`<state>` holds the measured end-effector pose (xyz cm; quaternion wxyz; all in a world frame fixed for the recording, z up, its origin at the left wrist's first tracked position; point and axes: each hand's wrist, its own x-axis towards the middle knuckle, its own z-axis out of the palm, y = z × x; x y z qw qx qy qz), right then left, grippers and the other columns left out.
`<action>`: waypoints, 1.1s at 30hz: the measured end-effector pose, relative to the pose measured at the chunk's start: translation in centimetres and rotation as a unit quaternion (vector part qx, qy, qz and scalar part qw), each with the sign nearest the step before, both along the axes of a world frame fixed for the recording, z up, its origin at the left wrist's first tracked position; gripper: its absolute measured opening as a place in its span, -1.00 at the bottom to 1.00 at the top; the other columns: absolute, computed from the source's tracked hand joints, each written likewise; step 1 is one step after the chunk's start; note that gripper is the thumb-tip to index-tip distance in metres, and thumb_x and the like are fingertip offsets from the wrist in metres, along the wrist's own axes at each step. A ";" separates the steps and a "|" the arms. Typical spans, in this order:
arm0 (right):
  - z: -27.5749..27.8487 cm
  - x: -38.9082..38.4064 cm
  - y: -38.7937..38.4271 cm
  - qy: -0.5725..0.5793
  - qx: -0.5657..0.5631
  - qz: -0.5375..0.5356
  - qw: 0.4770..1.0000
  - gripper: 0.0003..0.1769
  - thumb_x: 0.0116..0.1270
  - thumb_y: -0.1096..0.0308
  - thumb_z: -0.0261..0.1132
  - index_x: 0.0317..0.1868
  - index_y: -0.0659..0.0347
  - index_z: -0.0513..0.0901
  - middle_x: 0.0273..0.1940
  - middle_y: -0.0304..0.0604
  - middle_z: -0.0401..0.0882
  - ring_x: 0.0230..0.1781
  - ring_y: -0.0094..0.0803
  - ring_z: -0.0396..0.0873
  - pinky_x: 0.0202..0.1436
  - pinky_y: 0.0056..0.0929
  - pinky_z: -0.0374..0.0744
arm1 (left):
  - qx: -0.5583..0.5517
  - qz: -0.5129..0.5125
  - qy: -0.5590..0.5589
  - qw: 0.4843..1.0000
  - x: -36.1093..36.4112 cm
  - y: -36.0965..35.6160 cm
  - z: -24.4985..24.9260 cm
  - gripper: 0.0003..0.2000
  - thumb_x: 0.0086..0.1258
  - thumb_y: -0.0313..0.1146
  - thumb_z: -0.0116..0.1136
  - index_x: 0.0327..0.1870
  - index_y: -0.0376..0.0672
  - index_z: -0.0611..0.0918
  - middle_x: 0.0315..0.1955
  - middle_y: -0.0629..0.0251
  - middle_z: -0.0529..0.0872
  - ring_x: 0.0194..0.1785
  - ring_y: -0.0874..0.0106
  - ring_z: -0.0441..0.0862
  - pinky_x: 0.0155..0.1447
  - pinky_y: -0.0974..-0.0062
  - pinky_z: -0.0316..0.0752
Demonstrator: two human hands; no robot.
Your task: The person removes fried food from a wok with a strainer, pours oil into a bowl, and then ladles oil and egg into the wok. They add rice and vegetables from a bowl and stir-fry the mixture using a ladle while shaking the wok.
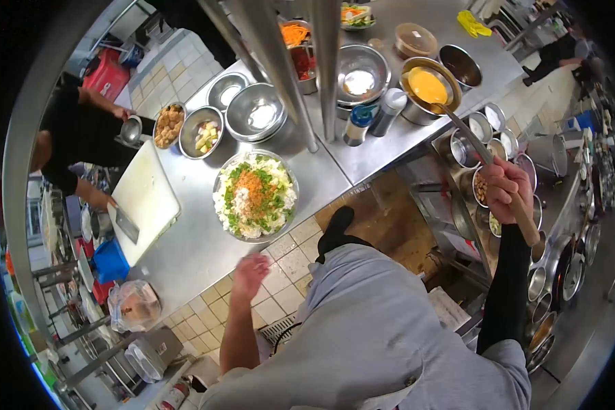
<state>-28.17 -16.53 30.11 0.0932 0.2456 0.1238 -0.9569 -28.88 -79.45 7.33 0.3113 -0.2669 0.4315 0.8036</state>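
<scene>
My right hand (506,191) is wrapped round the wooden handle of a long ladle (469,135), at the right. The ladle's metal shaft slants up and left to a steel pot (415,115) with thick yellow liquid (428,85) in it, perhaps beaten egg. My left hand (251,272), smeared by motion, hangs in front of the table edge and touches nothing I can see. Just beyond it stands a wide steel bowl (280,231) of white rice topped with chopped greens and orange bits (251,190). Two shaker bottles (389,106) stand left of the pot.
Metal posts (280,68) rise from the steel table. Stacked steel bowls (256,113) and a bowl of yellow and pale chunks (201,133) sit behind the rice. At left, a co-worker's hand (106,200) is by a cleaver (126,227) on a white board (150,188). Ingredient containers (480,130) line the right.
</scene>
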 end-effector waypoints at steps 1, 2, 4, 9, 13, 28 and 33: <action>0.9 0.0 -0.6 0.005 0.011 0.012 1.000 -0.59 0.61 0.28 -0.12 0.19 0.49 0.37 -0.38 -0.24 0.42 -0.71 -0.65 0.34 -0.72 -0.59 0.31 | 0.024 0.002 0.044 0.999 -0.7 -2.0 -0.8 -0.70 0.42 -0.18 0.05 0.00 -0.19 0.61 -0.14 0.18 0.72 -0.12 0.32 0.65 0.04 0.33 0.54; 1.2 0.2 -0.8 0.011 0.003 0.010 1.000 -0.63 0.61 0.28 -0.12 0.12 0.46 0.38 -0.39 -0.25 0.42 -0.71 -0.65 0.35 -0.73 -0.59 0.32 | -0.009 0.045 0.055 0.997 -1.6 -0.9 1.9 -0.69 0.45 -0.14 0.02 -0.01 -0.18 0.61 -0.16 0.21 0.72 -0.13 0.31 0.65 0.03 0.34 0.54; 1.0 0.8 -0.4 0.024 -0.011 0.006 1.000 -0.69 0.61 0.27 -0.12 -0.03 0.39 0.42 -0.39 -0.26 0.42 -0.72 -0.65 0.37 -0.73 -0.59 0.34 | -0.024 0.043 0.051 0.997 -3.0 0.0 3.2 -0.73 0.43 -0.21 0.06 -0.03 -0.19 0.61 -0.16 0.20 0.72 -0.07 0.30 0.67 0.08 0.28 0.56; 3.1 1.7 -1.7 0.006 0.016 -0.033 0.999 -0.78 0.60 0.30 -0.07 -0.21 0.23 0.39 -0.44 -0.29 0.44 -0.74 -0.70 0.40 -0.75 -0.61 0.37 | -0.019 0.025 0.087 0.996 -4.4 4.5 0.7 -0.77 0.38 -0.33 0.11 -0.01 -0.17 0.61 -0.04 0.17 0.72 0.05 0.22 0.67 0.18 0.18 0.57; 3.6 2.3 -2.4 0.013 0.042 -0.035 0.998 -0.78 0.58 0.31 -0.04 -0.19 0.28 0.44 -0.42 -0.26 0.49 -0.74 -0.70 0.40 -0.74 -0.58 0.39 | 0.033 0.160 0.095 0.982 -4.3 8.3 0.4 -0.66 0.30 -0.45 0.10 0.11 -0.19 0.52 0.07 0.21 0.66 0.12 0.20 0.63 0.22 0.13 0.54; 3.7 2.9 -3.7 0.007 0.000 -0.028 1.000 -0.77 0.56 0.29 -0.02 -0.26 0.20 0.44 -0.47 -0.36 0.43 -0.75 -0.72 0.33 -0.71 -0.60 0.32 | -0.047 0.125 0.090 0.987 -2.3 9.3 1.6 -0.50 0.06 -0.64 -0.02 0.14 -0.40 0.46 -0.05 0.14 0.63 -0.01 0.23 0.64 0.14 0.15 0.58; 4.3 3.5 -4.7 0.011 0.013 -0.041 0.999 -0.80 0.55 0.31 -0.01 -0.19 0.23 0.47 -0.45 -0.33 0.43 -0.75 -0.73 0.34 -0.75 -0.61 0.32 | -0.015 -0.009 0.144 0.989 -3.5 13.5 5.6 -0.33 -0.01 -0.70 0.01 0.29 -0.23 0.39 0.03 0.20 0.61 0.05 0.28 0.62 0.09 0.29 0.58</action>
